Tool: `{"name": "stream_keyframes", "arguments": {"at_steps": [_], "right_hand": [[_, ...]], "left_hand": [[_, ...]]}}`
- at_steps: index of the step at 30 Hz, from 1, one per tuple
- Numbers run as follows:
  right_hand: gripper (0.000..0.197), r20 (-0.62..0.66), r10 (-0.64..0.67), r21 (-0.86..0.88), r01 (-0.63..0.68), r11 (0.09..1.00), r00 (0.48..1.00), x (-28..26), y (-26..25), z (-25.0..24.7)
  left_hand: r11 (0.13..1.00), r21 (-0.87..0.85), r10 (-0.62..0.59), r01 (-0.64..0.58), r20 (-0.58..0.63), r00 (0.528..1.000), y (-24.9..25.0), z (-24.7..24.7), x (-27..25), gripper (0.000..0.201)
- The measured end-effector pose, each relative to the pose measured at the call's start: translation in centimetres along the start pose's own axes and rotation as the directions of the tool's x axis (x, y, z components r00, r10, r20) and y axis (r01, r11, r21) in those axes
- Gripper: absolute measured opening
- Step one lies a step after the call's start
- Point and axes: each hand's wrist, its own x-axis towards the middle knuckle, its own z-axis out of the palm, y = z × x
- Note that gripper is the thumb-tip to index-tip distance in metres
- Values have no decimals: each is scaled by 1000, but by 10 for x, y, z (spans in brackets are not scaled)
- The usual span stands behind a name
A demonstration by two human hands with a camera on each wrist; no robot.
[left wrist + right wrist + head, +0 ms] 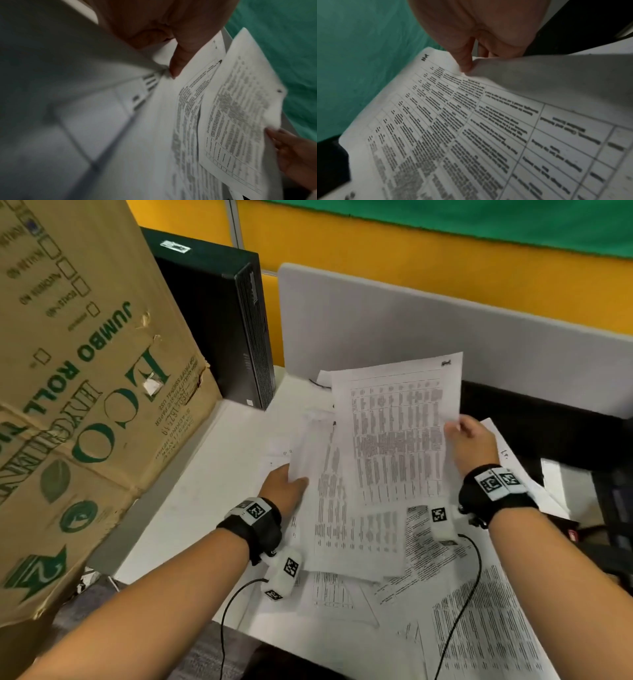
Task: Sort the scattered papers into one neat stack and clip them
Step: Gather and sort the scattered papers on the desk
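My right hand (471, 440) pinches the right edge of a printed table sheet (397, 433) and holds it lifted over the desk; the thumb (464, 59) presses on its printed face (471, 135). My left hand (284, 487) grips the left edge of another printed sheet (335, 508), thumb (178, 60) on top. The lifted table sheet (240, 115) overlaps the left-held sheet (185, 121). More printed papers (479, 628) lie scattered on the white desk (191, 508) under and in front of both hands. No clip is visible.
A large cardboard box (78, 392) stands at the left edge of the desk. A black computer case (226, 320) is upright behind it. A grey divider panel (411, 320) runs along the back. Dark objects (548, 433) sit at the right.
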Motion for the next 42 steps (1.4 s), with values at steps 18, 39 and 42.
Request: {"name": "stream_keyframes", "arguments": {"at_steps": [18, 39, 42], "right_hand": [[31, 244, 266, 45, -285, 957, 932, -44, 57, 45], [65, 56, 539, 310, -527, 791, 841, -43, 101, 26], [63, 4, 558, 247, -541, 804, 830, -40, 101, 23]], "left_hand": [[961, -263, -82, 82, 11, 997, 1, -3, 14, 22], [935, 336, -67, 111, -138, 988, -46, 8, 44, 47], [928, 359, -75, 94, -68, 995, -46, 16, 45, 62]]}}
